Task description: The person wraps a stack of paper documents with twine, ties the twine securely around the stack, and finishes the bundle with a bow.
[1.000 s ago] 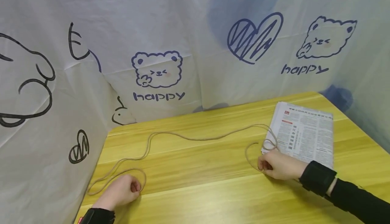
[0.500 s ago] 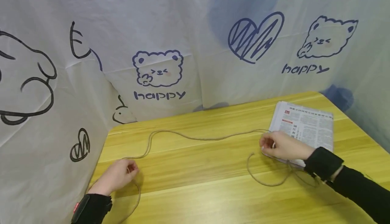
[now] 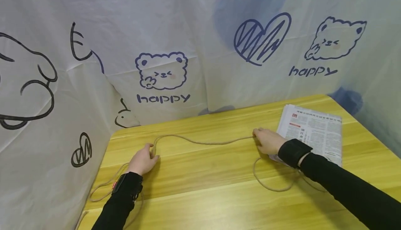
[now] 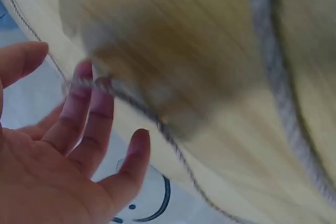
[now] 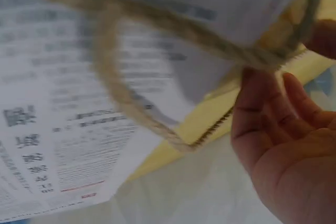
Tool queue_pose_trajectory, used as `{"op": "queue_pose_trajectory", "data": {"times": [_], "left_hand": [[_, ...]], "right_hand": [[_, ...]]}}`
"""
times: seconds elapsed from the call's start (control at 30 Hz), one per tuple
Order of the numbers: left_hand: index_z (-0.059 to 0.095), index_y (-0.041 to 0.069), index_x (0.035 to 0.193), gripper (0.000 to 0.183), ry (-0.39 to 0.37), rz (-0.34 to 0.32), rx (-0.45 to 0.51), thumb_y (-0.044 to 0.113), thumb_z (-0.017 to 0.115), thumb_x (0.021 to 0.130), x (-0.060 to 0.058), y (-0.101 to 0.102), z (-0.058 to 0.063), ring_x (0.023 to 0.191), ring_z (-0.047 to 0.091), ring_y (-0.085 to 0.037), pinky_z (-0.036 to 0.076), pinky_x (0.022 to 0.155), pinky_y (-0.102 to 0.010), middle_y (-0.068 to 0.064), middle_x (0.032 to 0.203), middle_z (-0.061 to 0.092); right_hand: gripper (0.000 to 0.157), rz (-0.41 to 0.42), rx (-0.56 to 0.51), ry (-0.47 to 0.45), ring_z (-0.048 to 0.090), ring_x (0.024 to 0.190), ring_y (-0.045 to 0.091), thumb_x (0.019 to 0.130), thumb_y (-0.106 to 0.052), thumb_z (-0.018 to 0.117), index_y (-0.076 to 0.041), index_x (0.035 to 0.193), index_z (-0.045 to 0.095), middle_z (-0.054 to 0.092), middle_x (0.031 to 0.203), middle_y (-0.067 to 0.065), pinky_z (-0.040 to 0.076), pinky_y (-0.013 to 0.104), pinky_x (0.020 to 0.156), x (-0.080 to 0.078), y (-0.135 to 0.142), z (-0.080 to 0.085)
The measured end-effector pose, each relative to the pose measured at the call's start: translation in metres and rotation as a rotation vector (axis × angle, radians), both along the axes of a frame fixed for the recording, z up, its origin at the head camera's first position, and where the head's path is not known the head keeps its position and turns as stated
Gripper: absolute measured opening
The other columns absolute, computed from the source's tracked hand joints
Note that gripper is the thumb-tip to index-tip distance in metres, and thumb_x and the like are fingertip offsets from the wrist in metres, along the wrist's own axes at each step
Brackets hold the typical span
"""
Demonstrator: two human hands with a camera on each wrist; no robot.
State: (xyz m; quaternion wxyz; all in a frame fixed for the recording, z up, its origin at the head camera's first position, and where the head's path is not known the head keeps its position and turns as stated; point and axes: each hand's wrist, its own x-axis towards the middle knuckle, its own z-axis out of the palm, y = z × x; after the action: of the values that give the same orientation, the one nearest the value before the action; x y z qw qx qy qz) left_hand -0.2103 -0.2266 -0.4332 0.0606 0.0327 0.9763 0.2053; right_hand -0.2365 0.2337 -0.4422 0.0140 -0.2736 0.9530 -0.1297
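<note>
A long, thin beige rope [image 3: 203, 143] runs in a wavy line across the back of the wooden table [image 3: 200, 195]. At its left bend, my left hand [image 3: 142, 160] reaches over the doubled strands with the thumb apart. The left wrist view has the rope [image 4: 181, 156] passing by the loosely bent fingers [image 4: 100, 111]. My right hand [image 3: 269, 141] is at the rope's right part, by the left edge of a folded newspaper [image 3: 322, 129]. In the right wrist view, the fingers [image 5: 249, 114] touch the rope [image 5: 199, 35], and the thumb stands apart from them.
A white cloth [image 3: 206, 42] with blue drawings hangs behind and along both sides of the table. One loose curl of rope lies below the right forearm. Other rope loops lie beside the left forearm, partly hidden by it.
Both hands have let go of the rope ends and moved farther back on the table, the left also rightward, the right also leftward. The right rope end now lies in front of the newspaper.
</note>
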Motion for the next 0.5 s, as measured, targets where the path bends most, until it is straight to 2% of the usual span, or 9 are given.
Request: {"op": "queue_pose_trajectory", "data": {"times": [0.07,0.2,0.27,0.37,0.43,0.5], "left_hand": [[0.043,-0.004,0.133,0.05,-0.013,0.005,0.004,0.022,0.058,0.094,0.002,-0.001,-0.001,0.069,0.056,-0.022,0.044,0.062,-0.038,-0.013,0.09,0.062],[0.051,-0.002,0.126,0.04,-0.001,-0.011,0.029,0.025,0.055,0.096,0.008,-0.005,-0.002,0.072,0.059,-0.022,0.047,0.066,-0.039,-0.014,0.091,0.065],[0.054,-0.001,0.124,0.037,0.012,-0.033,0.044,0.025,0.052,0.098,0.01,-0.006,-0.003,0.069,0.058,-0.021,0.046,0.065,-0.038,-0.011,0.086,0.064],[0.058,0.001,0.119,0.031,0.036,-0.069,0.068,0.023,0.047,0.101,0.013,-0.006,-0.003,0.058,0.049,-0.018,0.04,0.057,-0.034,-0.007,0.073,0.057],[0.061,0.002,0.115,0.029,0.062,-0.099,0.08,0.02,0.044,0.102,0.014,-0.006,-0.003,0.056,0.044,-0.017,0.037,0.057,-0.033,-0.008,0.074,0.058],[0.063,0.003,0.111,0.029,0.076,-0.132,0.093,0.018,0.04,0.103,0.016,-0.005,-0.003,0.057,0.042,-0.016,0.037,0.06,-0.034,-0.01,0.08,0.062]], "right_hand": [[0.023,0.005,-0.017,-0.014,0.055,0.072,0.022,0.08,0.001,0.065,0.0,0.1,0.054,0.057,0.083,0.008,0.049,0.039,0.067,0.002,0.003,-0.003],[0.017,0.018,-0.057,0.002,0.049,0.065,0.017,0.081,0.003,0.063,-0.003,0.094,0.055,0.053,0.076,0.003,0.046,0.034,0.06,0.006,0.005,-0.007],[0.022,0.01,-0.069,0.036,0.05,0.07,0.019,0.079,0.003,0.065,-0.002,0.098,0.055,0.053,0.082,0.006,0.047,0.035,0.062,0.007,0.005,-0.009],[0.038,-0.008,-0.052,0.09,0.054,0.086,0.03,0.079,0.001,0.067,0.001,0.115,0.055,0.054,0.103,0.015,0.05,0.041,0.07,0.005,0.001,-0.012],[0.047,-0.004,-0.026,0.116,0.053,0.095,0.036,0.079,0.001,0.066,0.002,0.124,0.052,0.053,0.114,0.018,0.05,0.045,0.075,0.003,-0.001,-0.013],[0.046,0.01,-0.001,0.131,0.053,0.097,0.038,0.08,0.001,0.064,0.002,0.124,0.053,0.054,0.116,0.018,0.049,0.047,0.078,0.001,-0.003,-0.014]]}}
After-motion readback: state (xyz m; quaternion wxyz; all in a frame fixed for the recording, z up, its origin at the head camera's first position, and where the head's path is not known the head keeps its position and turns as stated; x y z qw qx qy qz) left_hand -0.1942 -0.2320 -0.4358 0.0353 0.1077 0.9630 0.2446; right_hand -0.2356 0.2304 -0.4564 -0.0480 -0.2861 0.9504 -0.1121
